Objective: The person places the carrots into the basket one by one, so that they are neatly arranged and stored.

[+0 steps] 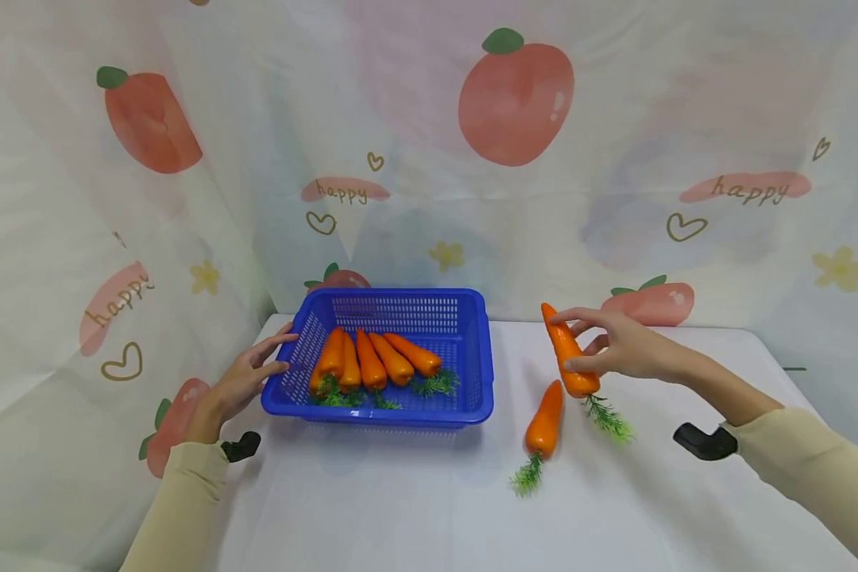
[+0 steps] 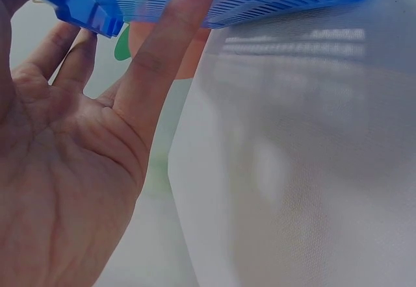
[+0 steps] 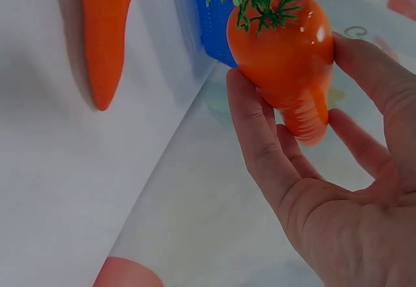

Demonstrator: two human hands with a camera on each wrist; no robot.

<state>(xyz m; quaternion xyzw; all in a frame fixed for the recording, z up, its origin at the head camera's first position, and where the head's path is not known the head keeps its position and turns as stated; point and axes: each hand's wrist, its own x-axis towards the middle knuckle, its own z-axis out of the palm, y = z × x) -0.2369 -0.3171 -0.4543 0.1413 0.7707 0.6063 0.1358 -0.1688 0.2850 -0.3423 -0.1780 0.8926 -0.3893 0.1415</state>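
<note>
Blue basket (image 1: 472,349) with five carrots inside sits on the white surface (image 1: 415,508); the left hand (image 1: 246,381) rests straight fingers against its left wall. Further right, a loose carrot (image 1: 545,421) lies flat, and the right hand (image 1: 618,345) pinches a raised carrot (image 1: 568,357) above the surface.

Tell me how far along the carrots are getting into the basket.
Done: five carrots seem to lie in the blue basket. In hand: the right hand holds one carrot above the table, while the left hand touches the basket's left side. Left: that carrot and another carrot lying on the table.
</note>
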